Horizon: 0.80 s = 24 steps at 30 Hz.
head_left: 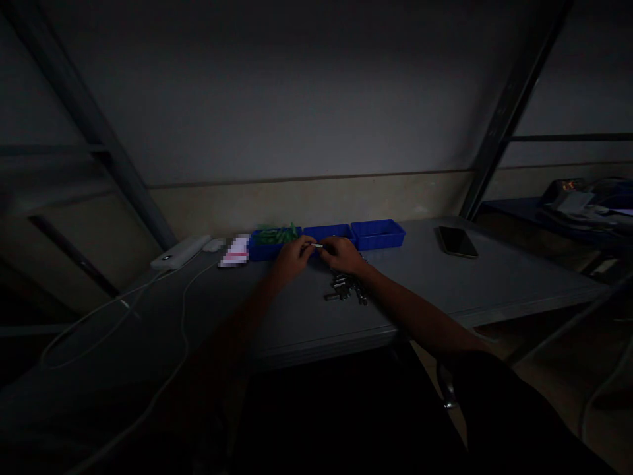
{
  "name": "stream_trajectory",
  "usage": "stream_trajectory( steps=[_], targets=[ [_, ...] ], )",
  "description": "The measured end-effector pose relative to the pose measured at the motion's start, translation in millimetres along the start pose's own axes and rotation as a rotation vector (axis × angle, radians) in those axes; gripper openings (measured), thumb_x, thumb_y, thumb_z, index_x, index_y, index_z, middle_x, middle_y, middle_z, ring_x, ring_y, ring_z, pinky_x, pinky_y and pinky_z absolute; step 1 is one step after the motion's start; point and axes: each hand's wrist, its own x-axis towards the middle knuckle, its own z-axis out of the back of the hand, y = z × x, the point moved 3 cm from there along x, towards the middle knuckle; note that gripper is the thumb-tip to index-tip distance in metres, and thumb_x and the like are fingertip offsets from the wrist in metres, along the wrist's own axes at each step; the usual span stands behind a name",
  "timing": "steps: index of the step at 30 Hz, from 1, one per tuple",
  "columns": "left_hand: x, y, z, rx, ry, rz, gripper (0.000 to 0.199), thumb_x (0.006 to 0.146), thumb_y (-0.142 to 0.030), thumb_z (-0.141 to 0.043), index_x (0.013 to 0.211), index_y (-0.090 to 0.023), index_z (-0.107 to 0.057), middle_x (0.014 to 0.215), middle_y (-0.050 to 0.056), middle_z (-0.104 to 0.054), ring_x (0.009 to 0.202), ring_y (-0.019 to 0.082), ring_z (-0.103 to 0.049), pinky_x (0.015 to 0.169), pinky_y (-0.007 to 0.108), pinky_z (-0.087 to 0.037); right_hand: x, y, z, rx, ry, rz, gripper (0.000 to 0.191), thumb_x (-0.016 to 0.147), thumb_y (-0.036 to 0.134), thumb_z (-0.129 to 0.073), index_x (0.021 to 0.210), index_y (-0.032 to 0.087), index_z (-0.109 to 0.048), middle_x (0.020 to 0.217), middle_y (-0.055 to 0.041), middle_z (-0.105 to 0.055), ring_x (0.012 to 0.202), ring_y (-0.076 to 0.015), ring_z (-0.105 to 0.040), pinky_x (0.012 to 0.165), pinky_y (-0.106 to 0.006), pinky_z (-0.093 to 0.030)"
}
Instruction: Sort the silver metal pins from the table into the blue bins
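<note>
My left hand (293,256) and my right hand (345,253) meet in front of the blue bins, fingers closed in a pinch. Between them is a small, shiny metal piece (316,245), held at both ends; its exact kind is too small to tell. Behind my left hand, a blue bin (267,251) holds green pieces (277,234). The middle blue bin (329,231) is partly covered by my hands. A third blue bin (378,235) stands to the right. Below my right hand lies a loose heap of small metal parts (346,285).
On the grey table (420,284), a phone (457,241) lies at the right. A white power strip (180,252) with trailing cables (184,316) is at the left, near a pixelated card-like item (235,252). Metal frame posts (514,99) rise on both sides.
</note>
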Motion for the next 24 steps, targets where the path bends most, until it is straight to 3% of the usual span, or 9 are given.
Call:
stream_trajectory(
  steps=[12, 19, 24],
  targets=[
    [-0.9, -4.3, 4.0, 0.098, -0.015, 0.062, 0.031, 0.087, -0.034, -0.037, 0.082, -0.016, -0.061, 0.069, 0.004, -0.065, 0.066, 0.017, -0.061, 0.067, 0.028, -0.045, -0.6, 1.1, -0.7, -0.052, -0.016, 0.021, 0.027, 0.085, 0.033, -0.048, 0.098, 0.015, -0.063, 0.082, -0.0056, -0.065, 0.071, -0.0132, -0.055, 0.066, -0.023, -0.036],
    [-1.0, -2.9, 4.0, 0.024, -0.021, 0.005, 0.025, 0.081, -0.028, -0.049, 0.102, -0.017, -0.058, 0.077, 0.003, -0.066, 0.071, 0.017, -0.061, 0.068, 0.029, -0.047, 0.2, 0.6, 0.5, 0.052, -0.015, -0.020, 0.027, 0.089, 0.029, -0.041, 0.084, 0.013, -0.063, 0.071, -0.0026, -0.063, 0.061, -0.0102, -0.050, 0.059, -0.021, -0.031],
    [-0.5, -1.6, 2.1, 0.027, -0.021, 0.006, 0.022, 0.081, -0.029, -0.049, 0.098, -0.018, -0.058, 0.077, 0.003, -0.066, 0.071, 0.017, -0.061, 0.066, 0.029, -0.047, 1.1, -2.1, -1.2, 0.093, -0.013, -0.053, 0.032, 0.091, 0.030, -0.037, 0.076, 0.013, -0.060, 0.066, -0.0010, -0.059, 0.060, -0.0099, -0.049, 0.057, -0.022, -0.029]
  ],
)
